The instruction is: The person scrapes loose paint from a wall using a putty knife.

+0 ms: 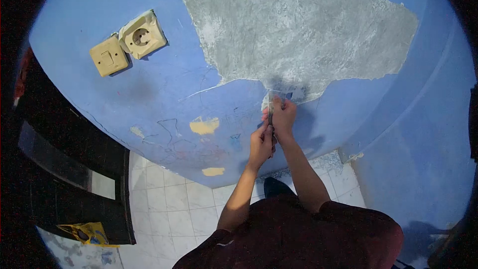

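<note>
Close together in front of the blue wall [348,104], both my hands are on a scraper [270,118] with a dark handle. My left hand [261,145] is closed around the lower part of the handle. Higher up, my right hand [283,119] is closed at the upper handle and blade, its fingers partly hiding the tool. The blade's tip lies at the lower edge of a bare grey plaster patch [308,35], where the blue paint ends. A small dark bluish flake [289,96] shows just beside my right fingers.
A yellowed light switch [108,57] and a loose-looking socket [143,36] are on the wall at upper left. Dark furniture [64,169] stands at left, with a yellow packet [87,233] by its foot. White tiles [177,204] cover the floor. Another blue wall [413,164] meets at right.
</note>
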Demonstrator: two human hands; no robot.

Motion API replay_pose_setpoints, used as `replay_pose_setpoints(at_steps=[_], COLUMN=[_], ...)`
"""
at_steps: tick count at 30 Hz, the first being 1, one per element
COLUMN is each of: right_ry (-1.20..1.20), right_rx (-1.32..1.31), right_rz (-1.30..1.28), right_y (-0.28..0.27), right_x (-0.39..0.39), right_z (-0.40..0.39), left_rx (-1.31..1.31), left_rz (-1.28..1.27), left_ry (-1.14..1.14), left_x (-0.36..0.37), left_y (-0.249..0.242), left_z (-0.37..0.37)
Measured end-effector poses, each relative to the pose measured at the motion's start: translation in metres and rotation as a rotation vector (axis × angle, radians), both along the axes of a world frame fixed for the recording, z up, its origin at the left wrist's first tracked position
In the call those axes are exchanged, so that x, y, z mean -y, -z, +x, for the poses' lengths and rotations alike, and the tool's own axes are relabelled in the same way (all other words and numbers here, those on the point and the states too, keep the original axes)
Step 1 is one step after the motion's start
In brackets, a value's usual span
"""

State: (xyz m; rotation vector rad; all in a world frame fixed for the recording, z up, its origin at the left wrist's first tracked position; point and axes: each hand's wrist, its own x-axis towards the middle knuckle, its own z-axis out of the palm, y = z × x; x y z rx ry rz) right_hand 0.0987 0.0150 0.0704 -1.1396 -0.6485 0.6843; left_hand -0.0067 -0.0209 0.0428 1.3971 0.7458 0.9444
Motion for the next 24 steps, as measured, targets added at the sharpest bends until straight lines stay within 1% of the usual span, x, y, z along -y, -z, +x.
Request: replay_pose_setpoints(at_steps=[2, 5, 6, 8, 9, 11, 14, 15, 17, 18, 20, 23, 24], right_ry=[0.004, -0.028, -0.023, 0.070, 0.070, -0.011, 0.000, 0.002, 0.006, 0.001, -0.011, -0.041, -0.043], right_rx=[0.030, 0.027, 0.023, 0.143, 0.136, 0.029, -0.012, -0.010, 0.070, 0.070, 0.076, 0.066, 0.068], right_rz=[-0.009, -0.003, 0.003, 0.029, 0.021, 0.004, -0.053, -0.048, 0.039, 0.031, 0.025, 0.007, 0.013], right_y=[0.000, 0.008, 0.009, 0.012, 0.008, -0.015, 0.006, -0.002, -0.015, -0.019, -0.027, -0.003, -0.002], right_x=[0.002, 0.002, -0.004, -0.015, -0.010, 0.004, 0.000, 0.001, 0.005, 0.006, 0.005, 0.005, 0.003], right_z=[0.001, 0.001, 0.004, 0.011, 0.009, 0.005, 0.005, 0.005, 0.006, 0.006, 0.005, 0.004, 0.003], left_rx=[0.065, 0.121, 0.117, 0.110, 0.103, 0.140, 0.160, 0.162, 0.109, 0.109, 0.157, 0.149, 0.150], left_rz=[-0.051, 0.014, 0.020, 0.087, 0.079, -0.021, -0.072, -0.067, 0.090, 0.083, -0.014, -0.031, -0.025], left_ry=[-0.001, -0.006, -0.002, -0.008, -0.007, -0.015, -0.023, -0.021, -0.016, -0.021, -0.049, -0.091, -0.092], left_x=[0.003, 0.000, -0.002, -0.003, -0.001, 0.002, 0.003, 0.000, -0.007, -0.005, 0.000, 0.006, 0.005], left_y=[0.001, 0.020, 0.012, 0.001, 0.000, -0.002, 0.022, 0.019, 0.014, 0.008, -0.005, 0.014, 0.012], left_z=[0.003, 0.006, 0.007, 0.009, 0.009, 0.013, 0.015, 0.014, 0.014, 0.015, 0.017, 0.014, 0.013])
